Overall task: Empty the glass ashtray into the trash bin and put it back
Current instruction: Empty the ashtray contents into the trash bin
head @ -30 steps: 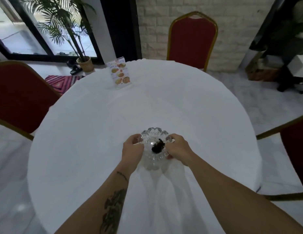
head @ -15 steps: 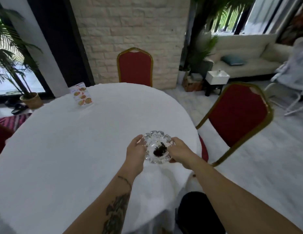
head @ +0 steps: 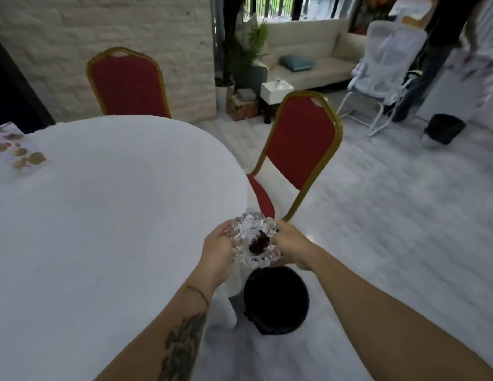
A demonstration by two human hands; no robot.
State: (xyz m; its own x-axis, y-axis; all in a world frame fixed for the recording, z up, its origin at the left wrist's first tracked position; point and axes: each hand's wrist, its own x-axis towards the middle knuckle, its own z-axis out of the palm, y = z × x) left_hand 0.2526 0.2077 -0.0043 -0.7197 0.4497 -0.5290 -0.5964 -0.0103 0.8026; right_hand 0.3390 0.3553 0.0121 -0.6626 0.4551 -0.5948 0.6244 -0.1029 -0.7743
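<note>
Here the glass ashtray sits between my two hands, lifted off the table and held at its right edge, just above and behind the black trash bin on the floor. My left hand curls around the ashtray's left rim, fingers closed on the glass; my right hand grips the right rim the same way, thumb on top, the other fingers underneath and out of sight. The ashtray is roughly level, with a dark clump of ash still in its bowl.

It is thick clear cut glass with a scalloped, faceted rim that catches the light. The bin is round, matte black and open at the top. My left forearm carries a dark tattoo.

The round table wears a plain white cloth, with a printed menu card near its far left edge. Two red padded chairs with gold frames stand around it, the nearer red chair just beyond the ashtray. Past them are a pale grey floor, a white brick wall, a cream sofa and a potted plant.
</note>
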